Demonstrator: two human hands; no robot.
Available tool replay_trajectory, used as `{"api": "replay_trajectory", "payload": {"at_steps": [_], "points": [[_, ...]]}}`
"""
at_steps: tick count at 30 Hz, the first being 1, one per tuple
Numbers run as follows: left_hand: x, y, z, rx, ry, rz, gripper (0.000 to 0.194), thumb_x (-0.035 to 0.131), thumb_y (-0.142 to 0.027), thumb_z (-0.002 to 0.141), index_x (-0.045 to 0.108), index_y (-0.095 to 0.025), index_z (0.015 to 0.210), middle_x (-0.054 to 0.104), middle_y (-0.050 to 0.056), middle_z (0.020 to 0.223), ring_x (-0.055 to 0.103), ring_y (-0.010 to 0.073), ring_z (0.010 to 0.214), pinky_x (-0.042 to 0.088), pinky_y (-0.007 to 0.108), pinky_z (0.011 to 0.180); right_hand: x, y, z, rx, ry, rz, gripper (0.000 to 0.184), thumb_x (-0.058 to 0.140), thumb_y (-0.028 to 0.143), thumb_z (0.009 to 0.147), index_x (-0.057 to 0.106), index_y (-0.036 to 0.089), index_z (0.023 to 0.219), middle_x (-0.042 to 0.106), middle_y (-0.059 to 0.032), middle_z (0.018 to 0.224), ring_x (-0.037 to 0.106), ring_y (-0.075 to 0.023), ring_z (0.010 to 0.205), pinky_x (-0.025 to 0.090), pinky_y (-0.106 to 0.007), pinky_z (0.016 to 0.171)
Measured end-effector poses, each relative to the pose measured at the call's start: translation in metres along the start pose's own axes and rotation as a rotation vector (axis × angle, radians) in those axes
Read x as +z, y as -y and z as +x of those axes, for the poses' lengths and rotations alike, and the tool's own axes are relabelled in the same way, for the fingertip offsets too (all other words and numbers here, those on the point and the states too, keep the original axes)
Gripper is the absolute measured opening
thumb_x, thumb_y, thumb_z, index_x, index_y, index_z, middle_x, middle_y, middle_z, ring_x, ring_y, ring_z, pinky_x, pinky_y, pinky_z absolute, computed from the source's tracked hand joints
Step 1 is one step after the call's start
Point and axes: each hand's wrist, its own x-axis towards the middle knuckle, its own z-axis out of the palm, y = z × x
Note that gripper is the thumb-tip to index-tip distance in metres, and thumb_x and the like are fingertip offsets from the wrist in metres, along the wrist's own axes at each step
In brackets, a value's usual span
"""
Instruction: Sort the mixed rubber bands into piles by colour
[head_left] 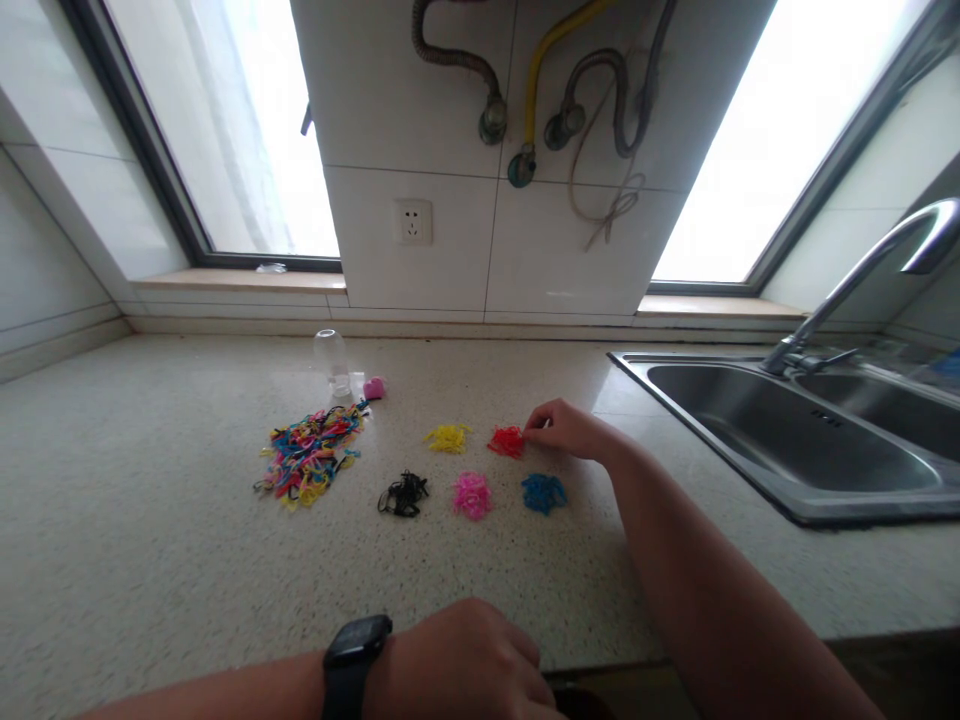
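My right hand [559,428] reaches to the small pile of red rubber bands [506,441], its thumb and fingertips pinched together at the pile's right edge. Whatever is between those fingertips is too small to make out. Around it lie piles of yellow rubber bands [448,438], black rubber bands [405,494], pink rubber bands [472,495] and blue rubber bands [542,492]. A larger heap of mixed-colour rubber bands [311,455] spreads to the left. My left hand [465,660], below a black watch [358,640], rests curled by the counter's front edge; its fingertips are hidden.
A clear jar [330,362] stands upside down behind the mixed heap, with a pink heart-shaped object [373,388] beside it. On the right, a steel sink [720,480] with a tall faucet [847,280] is set into the speckled counter [187,560].
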Motion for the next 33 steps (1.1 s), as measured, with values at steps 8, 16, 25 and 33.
{"api": "replay_trajectory", "payload": {"at_steps": [8, 16, 25, 33], "points": [[0.001, -0.001, -0.001, -0.01, -0.005, 0.02, 0.038, 0.069, -0.026, 0.086, 0.038, -0.018, 0.066, 0.051, -0.006, 0.058, 0.039, 0.0093, 0.053, 0.037, 0.025, 0.051, 0.001, -0.005, 0.003, 0.014, 0.016, 0.043, 0.039, 0.059, 0.05, 0.083, 0.077, 0.016, 0.081, 0.07, -0.0057, 0.07, 0.052, -0.0133, 0.057, 0.036, -0.027, 0.053], [-0.002, 0.0, -0.001, 0.019, -0.066, -0.011, 0.022, 0.054, -0.021, 0.094, 0.046, -0.019, 0.074, 0.057, -0.004, 0.062, 0.042, 0.0115, 0.055, 0.036, 0.027, 0.048, 0.011, -0.016, 0.019, 0.017, -0.171, 0.117, 0.042, 0.047, 0.045, 0.088, 0.07, 0.014, 0.073, 0.064, -0.0043, 0.067, 0.048, -0.0117, 0.054, 0.035, -0.026, 0.054], [-0.003, 0.001, -0.002, 0.014, -0.008, 0.009, 0.024, 0.053, -0.011, 0.088, 0.041, -0.02, 0.069, 0.059, -0.004, 0.066, 0.047, 0.0112, 0.059, 0.037, 0.026, 0.049, 0.017, -0.019, 0.027, -0.048, -0.203, 0.106, 0.045, 0.044, 0.049, 0.088, 0.069, 0.015, 0.074, 0.06, -0.0017, 0.063, 0.049, -0.0132, 0.057, 0.036, -0.027, 0.058], [0.0, 0.001, -0.005, -0.002, -0.003, -0.03, 0.012, 0.048, -0.017, 0.093, 0.051, -0.021, 0.083, 0.065, -0.003, 0.074, 0.053, 0.012, 0.062, 0.041, 0.027, 0.053, 0.013, -0.019, 0.03, 0.01, -0.227, 0.151, 0.044, 0.046, 0.05, 0.085, 0.069, 0.015, 0.071, 0.061, -0.0036, 0.065, 0.048, -0.0137, 0.057, 0.036, -0.027, 0.056]]}}
